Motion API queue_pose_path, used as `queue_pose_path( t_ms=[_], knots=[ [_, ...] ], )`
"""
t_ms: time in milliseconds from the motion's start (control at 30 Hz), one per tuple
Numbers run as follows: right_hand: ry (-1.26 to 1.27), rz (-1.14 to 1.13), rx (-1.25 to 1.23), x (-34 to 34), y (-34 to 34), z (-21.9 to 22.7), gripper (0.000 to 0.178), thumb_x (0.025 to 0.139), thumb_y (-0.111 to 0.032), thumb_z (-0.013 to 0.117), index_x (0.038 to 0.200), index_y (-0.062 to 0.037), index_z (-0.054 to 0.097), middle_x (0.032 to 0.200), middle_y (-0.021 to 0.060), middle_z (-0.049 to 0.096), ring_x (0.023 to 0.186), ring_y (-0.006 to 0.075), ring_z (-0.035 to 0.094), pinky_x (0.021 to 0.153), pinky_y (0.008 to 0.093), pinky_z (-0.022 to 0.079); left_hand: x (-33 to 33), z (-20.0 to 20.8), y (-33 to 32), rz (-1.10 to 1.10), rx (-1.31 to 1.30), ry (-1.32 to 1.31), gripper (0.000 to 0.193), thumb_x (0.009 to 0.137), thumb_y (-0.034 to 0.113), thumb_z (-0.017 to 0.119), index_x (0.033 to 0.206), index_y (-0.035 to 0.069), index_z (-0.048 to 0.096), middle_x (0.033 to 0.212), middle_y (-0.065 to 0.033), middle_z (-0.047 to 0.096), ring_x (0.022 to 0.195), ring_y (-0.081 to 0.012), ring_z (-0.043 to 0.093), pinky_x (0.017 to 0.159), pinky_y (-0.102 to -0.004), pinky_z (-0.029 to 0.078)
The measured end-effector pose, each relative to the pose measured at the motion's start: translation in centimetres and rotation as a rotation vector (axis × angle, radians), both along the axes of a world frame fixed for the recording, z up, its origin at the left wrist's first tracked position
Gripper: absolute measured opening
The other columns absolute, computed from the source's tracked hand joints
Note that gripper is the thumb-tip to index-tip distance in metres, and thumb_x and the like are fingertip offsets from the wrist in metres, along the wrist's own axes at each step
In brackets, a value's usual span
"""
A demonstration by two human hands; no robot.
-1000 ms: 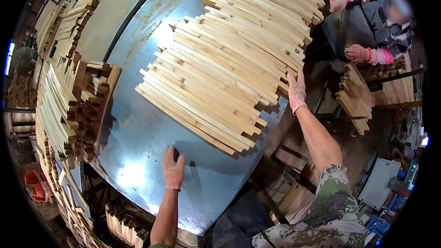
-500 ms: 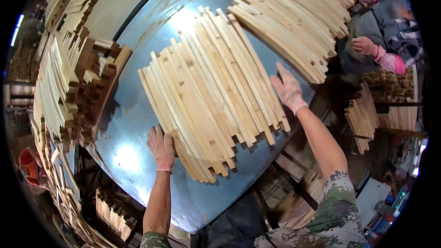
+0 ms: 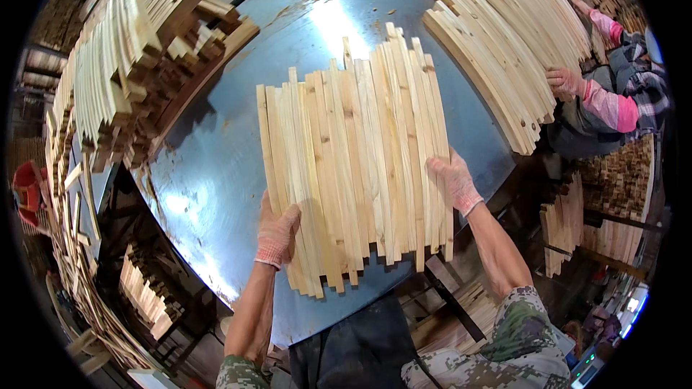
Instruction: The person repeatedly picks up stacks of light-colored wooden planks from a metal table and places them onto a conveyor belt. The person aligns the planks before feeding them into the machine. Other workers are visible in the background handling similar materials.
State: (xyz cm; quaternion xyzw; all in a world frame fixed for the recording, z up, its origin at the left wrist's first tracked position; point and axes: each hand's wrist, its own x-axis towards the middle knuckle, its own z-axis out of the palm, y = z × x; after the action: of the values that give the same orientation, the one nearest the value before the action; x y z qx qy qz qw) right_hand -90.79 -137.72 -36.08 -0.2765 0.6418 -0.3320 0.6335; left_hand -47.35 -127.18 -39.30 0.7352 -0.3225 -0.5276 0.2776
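A row of narrow pale wooden strips (image 3: 360, 158) lies side by side on the bluish metal table (image 3: 194, 173), with uneven ends at both the far and the near side. My left hand (image 3: 277, 232), in a pinkish work glove, presses against the row's left edge near its front, thumb over the top. At the right edge my gloved right hand (image 3: 455, 181) grips the outer strips, its thumb on top and its fingers down the side. The row is held between both hands. The undersides of the fingers are partly hidden.
A second batch of wooden strips (image 3: 504, 50) lies at the table's far right, where a co-worker's gloved hand (image 3: 566, 81) touches it. To the left stands a tall stack of strips (image 3: 115, 65) on a wooden board. More timber stacks (image 3: 562, 223) stand below right.
My left hand has come onto the row's left edge, and my right hand has closed on its right edge. The row now lies straighter before me. My view has shifted.
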Motion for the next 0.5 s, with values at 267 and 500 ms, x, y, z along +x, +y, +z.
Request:
queue_pose_path(
  t_ms=[267,500],
  knots=[
    [-0.133,-0.012,0.121,4.1,7.8,1.0,0.062,0.092,-0.011,0.078,0.146,0.0078,0.054,0.121,0.0087,0.069,0.101,0.0187,0.068,0.094,0.0349,0.058,3.3,4.4,8.9,0.272,0.142,0.597,0.075,0.087,0.013,0.089,0.15,-0.003,0.052,0.127,-0.0125,0.071,0.11,-0.0237,0.071,0.095,-0.0402,0.061],
    [-0.144,0.232,0.043,10.9,17.3,4.3,0.053,0.093,-0.01,0.067,0.145,0.0016,0.063,0.125,0.0032,0.071,0.105,0.0169,0.066,0.093,0.0332,0.053,6.9,4.1,27.2,0.42,0.052,0.467,0.068,0.085,0.013,0.091,0.144,-0.004,0.061,0.128,-0.0114,0.073,0.108,-0.0178,0.071,0.096,-0.0345,0.061]
  ],
)
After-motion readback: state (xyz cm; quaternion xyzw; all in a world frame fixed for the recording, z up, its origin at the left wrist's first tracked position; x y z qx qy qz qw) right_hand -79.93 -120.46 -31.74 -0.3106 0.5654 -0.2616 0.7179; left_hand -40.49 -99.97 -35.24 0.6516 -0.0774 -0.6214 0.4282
